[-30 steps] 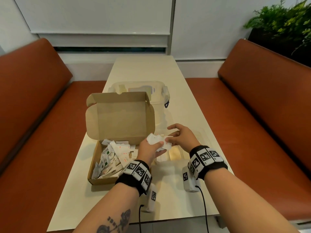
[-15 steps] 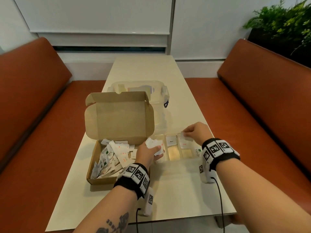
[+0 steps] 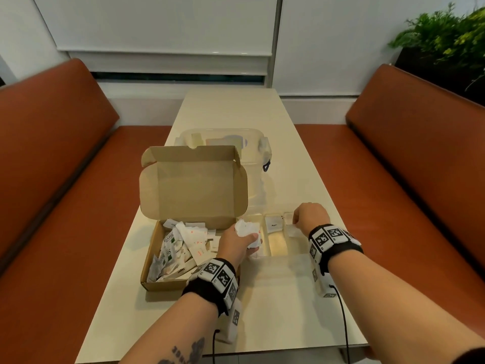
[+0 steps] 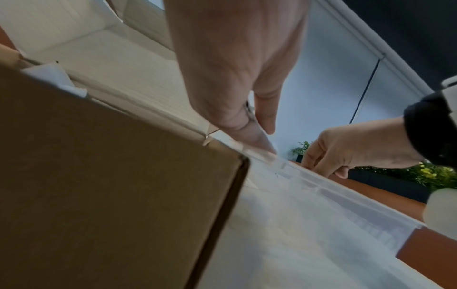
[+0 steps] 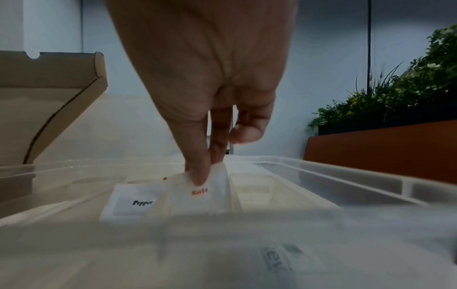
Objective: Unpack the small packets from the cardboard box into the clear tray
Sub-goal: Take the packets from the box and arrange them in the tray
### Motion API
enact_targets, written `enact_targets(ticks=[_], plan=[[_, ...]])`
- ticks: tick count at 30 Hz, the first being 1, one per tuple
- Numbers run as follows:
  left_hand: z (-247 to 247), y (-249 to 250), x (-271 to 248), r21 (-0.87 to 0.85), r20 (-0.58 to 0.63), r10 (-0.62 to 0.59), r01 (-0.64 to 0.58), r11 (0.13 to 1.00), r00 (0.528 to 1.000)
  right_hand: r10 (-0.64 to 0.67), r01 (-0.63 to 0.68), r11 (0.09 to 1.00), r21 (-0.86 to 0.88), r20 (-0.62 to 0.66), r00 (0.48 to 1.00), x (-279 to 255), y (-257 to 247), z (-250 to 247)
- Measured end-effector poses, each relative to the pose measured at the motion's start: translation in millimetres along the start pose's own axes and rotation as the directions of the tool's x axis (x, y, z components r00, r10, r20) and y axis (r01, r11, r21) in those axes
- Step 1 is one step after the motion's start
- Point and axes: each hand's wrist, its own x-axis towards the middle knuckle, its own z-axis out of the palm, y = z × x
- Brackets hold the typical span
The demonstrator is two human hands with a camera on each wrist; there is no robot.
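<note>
An open cardboard box (image 3: 157, 283) at the table's left holds several loose white packets (image 3: 183, 243). To its right lies the clear divided tray (image 3: 278, 254). My left hand (image 3: 244, 239) grips a bunch of white packets (image 3: 246, 228) over the tray's left end. My right hand (image 3: 301, 219) reaches down into a tray compartment and pinches a white Salt packet (image 5: 197, 192) between thumb and fingers. A Pepper packet (image 5: 138, 203) lies in the compartment to its left. In the left wrist view the left hand (image 4: 262, 135) hangs above the tray rim (image 4: 346, 192) by the box corner (image 4: 237, 162).
A clear lidded container (image 3: 228, 143) stands behind the box lid (image 3: 194, 185). Orange benches (image 3: 420, 166) run along both sides of the narrow table (image 3: 275, 311). Green plants (image 3: 446, 40) sit at the back right. Cables hang from both wrist cameras.
My right hand left the bunch in the left hand, moved right with one packet and lowered it into a tray compartment. The left hand stayed over the tray's left end with its packets.
</note>
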Motion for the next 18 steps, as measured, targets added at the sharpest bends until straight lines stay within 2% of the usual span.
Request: enact_targets(ticks=[7, 18], plan=[[-1.4, -2.2, 3.4, 0.03, 0.006, 0.004, -0.004, 1.0, 1.0, 0.03, -0.031, 1.0, 0.007, 0.082, 0.996, 3.1, -2.3, 6.0], [-1.9, -4.6, 6.1, 0.054, -0.006, 0.016, -0.015, 0.998, 1.0, -0.039, 0.054, 0.993, -0.104, 0.147, 0.988, 4.9, -2.4, 8.1]])
